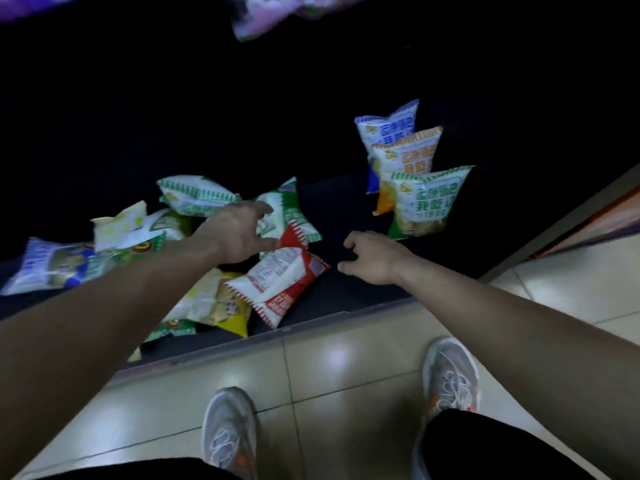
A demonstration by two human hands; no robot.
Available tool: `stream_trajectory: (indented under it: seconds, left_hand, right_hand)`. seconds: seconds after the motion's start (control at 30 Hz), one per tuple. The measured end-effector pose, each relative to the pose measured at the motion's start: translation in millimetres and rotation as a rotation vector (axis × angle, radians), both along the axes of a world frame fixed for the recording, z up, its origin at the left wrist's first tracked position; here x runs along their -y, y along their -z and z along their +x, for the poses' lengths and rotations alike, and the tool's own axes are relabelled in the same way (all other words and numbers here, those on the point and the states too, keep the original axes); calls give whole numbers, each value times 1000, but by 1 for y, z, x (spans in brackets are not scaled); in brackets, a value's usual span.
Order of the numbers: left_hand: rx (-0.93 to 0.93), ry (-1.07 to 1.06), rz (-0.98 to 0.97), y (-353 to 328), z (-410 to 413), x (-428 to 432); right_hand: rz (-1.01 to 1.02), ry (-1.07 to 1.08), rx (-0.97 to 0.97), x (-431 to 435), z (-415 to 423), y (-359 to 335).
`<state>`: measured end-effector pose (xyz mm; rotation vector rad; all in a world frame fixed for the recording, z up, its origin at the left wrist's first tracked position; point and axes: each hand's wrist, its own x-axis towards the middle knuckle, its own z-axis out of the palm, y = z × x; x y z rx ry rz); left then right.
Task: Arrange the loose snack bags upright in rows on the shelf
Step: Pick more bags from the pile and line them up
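Observation:
Several loose snack bags lie in a heap on the dark low shelf (pixel 346 292). My left hand (pixel 239 233) reaches over the heap with fingers spread, its fingertips touching a green and white bag (pixel 291 209). Just below it lies a red and white bag (pixel 284 282). My right hand (pixel 374 258) hovers over the bare shelf to the right of the red bag, fingers loosely curled, holding nothing. At the right, three bags stand upright in a row: green (pixel 426 202) in front, orange (pixel 405 157) behind it, blue (pixel 384 126) at the back.
A blue and white bag (pixel 48 265) lies at the far left of the heap, a yellow one (pixel 225 310) near the shelf's front edge. Pale purple packs (pixel 263 15) hang above. My two grey shoes (pixel 450 379) stand on the tiled floor.

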<state>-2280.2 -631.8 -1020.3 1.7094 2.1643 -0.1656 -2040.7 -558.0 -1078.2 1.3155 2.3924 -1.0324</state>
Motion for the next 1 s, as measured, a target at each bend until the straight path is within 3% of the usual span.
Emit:
stream_trajectory:
  seconds: [0.23, 0.47, 0.67, 0.77, 0.9, 1.0]
  left_hand:
    - [153, -148, -45, 40, -68, 38]
    - [233, -60, -36, 60, -67, 24]
    - [288, -60, -25, 57, -61, 24]
    - [344, -64, 7, 49, -56, 25]
    - [596, -112, 82, 36, -43, 26]
    - [746, -125, 149, 35, -26, 21]
  right_hand:
    - [-134, 25, -65, 7, -66, 42]
    - [-319, 152, -134, -1, -93, 62]
    - [-344, 167, -288, 4, -87, 53]
    - [-255, 121, -332, 5, -81, 36]
    - [72, 23, -217, -5, -64, 8]
    - [156, -58, -171, -10, -54, -1]
